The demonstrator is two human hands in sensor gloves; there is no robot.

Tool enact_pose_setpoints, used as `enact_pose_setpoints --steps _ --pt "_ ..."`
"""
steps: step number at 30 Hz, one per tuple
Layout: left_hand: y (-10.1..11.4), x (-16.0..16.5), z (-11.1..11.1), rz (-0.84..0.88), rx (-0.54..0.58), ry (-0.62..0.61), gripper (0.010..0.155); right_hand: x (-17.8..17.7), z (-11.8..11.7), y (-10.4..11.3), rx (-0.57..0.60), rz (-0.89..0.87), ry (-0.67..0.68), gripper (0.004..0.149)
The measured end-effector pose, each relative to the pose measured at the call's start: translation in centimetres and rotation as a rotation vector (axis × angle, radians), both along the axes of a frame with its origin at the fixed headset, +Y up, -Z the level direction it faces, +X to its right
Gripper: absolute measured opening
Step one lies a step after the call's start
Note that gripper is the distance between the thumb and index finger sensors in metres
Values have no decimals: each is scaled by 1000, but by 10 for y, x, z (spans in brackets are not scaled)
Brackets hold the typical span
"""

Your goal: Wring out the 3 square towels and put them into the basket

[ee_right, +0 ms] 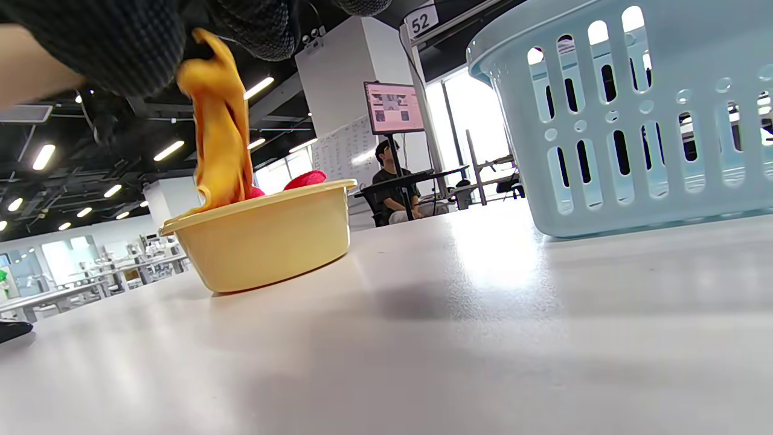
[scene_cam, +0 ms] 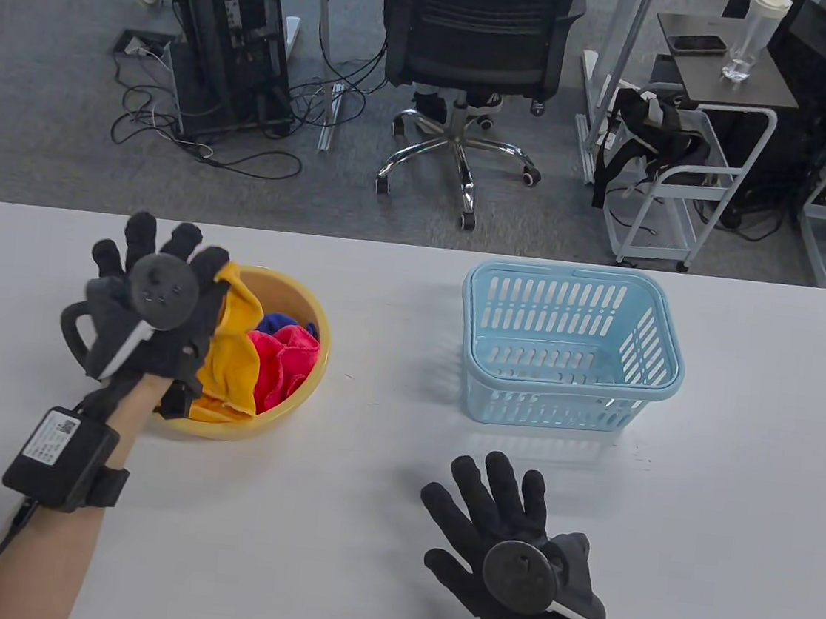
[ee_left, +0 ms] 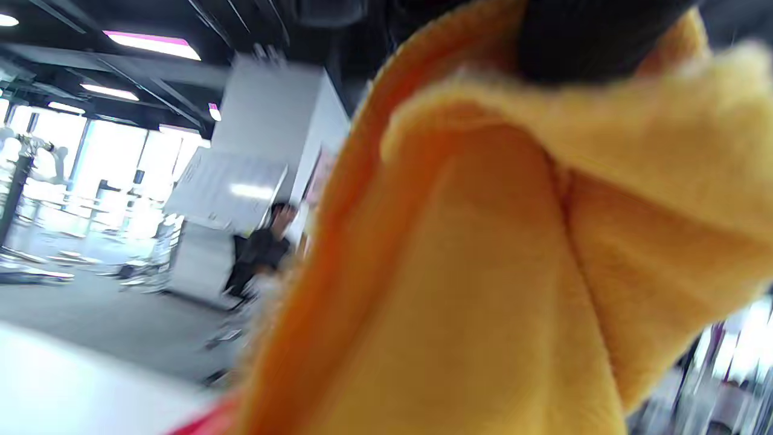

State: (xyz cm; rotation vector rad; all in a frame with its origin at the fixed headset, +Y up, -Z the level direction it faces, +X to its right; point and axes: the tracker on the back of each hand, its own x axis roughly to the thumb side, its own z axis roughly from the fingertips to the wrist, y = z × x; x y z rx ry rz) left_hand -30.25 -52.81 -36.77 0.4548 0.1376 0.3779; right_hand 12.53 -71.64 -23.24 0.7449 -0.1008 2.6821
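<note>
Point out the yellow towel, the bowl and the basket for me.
yellow towel (scene_cam: 233,349): table view, on the hanging fold below the lifting hand.
bowl (ee_right: 266,235): right wrist view, on its outer side wall.
basket (scene_cam: 666,346): table view, on its right rim.

Fluffy cloth yellow towel (scene_cam: 231,348), glossy plastic bowl (ee_right: 266,238), slotted plastic basket (scene_cam: 573,343)

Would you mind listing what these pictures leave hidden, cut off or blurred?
- Blue towel: table view, mostly buried under the red towel in the yellow bowl.
- Left hand grip on the yellow towel: table view, the tracker and the hand's back hide the fingertips; left wrist view is blurred.
- Right hand: the right wrist view does not show it.
- Basket inside: right wrist view cuts it off.
</note>
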Motion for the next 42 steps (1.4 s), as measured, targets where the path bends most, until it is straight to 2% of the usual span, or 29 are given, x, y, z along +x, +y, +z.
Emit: enact_pose_setpoints --steps 2,3,5,7,10,12,14,17,20,22,24,25,27,28,29,34,37,39,42 --pt "41 -6 22 170 141 -62 41 2 -3 2 7 -30 -8 72" --pt "60 -5 35 206 175 -86 42 3 -4 4 13 -49 -9 72" --pt "82 0 59 192 233 -130 42 5 -6 12 33 -121 -5 72" --pt "92 11 81 142 295 -155 42 3 -8 26 36 -220 35 71" --pt "89 41 109 22 338 -196 43 -9 -8 61 115 -365 96 70" --pt "76 70 125 -56 348 -225 42 -28 -6 97 167 -476 160 71" --pt "60 98 135 -98 358 -263 41 -47 -8 123 129 -672 239 73" --pt "30 132 145 -89 354 -345 41 -71 -16 145 16 -856 300 85" --pt "3 149 148 52 308 -439 45 -76 -29 145 -58 -876 303 95" --pt "-10 150 144 139 237 -509 44 -71 -34 143 -22 -886 292 90" --pt "-15 147 135 143 190 -554 42 -64 -37 145 -9 -802 257 84" --pt "-16 142 128 115 137 -613 41 -56 -37 147 57 -775 224 78" --pt "-19 132 122 196 93 -643 42 -45 -37 151 176 -710 121 49" --pt "-20 130 119 264 87 -678 42 -38 -37 156 302 -624 75 41" --pt "-21 128 116 288 65 -683 42 -33 -34 160 351 -550 47 40" --pt "-25 129 110 112 43 -601 44 -27 -12 180 478 -424 -13 37" --pt "-30 133 105 -11 -28 -567 52 -18 -3 186 605 -479 -62 37" --pt "-39 136 99 -7 -141 -598 53 -9 -3 189 574 -582 -46 39" --pt "-59 139 90 23 -256 -641 45 3 -4 192 502 -706 -23 40"
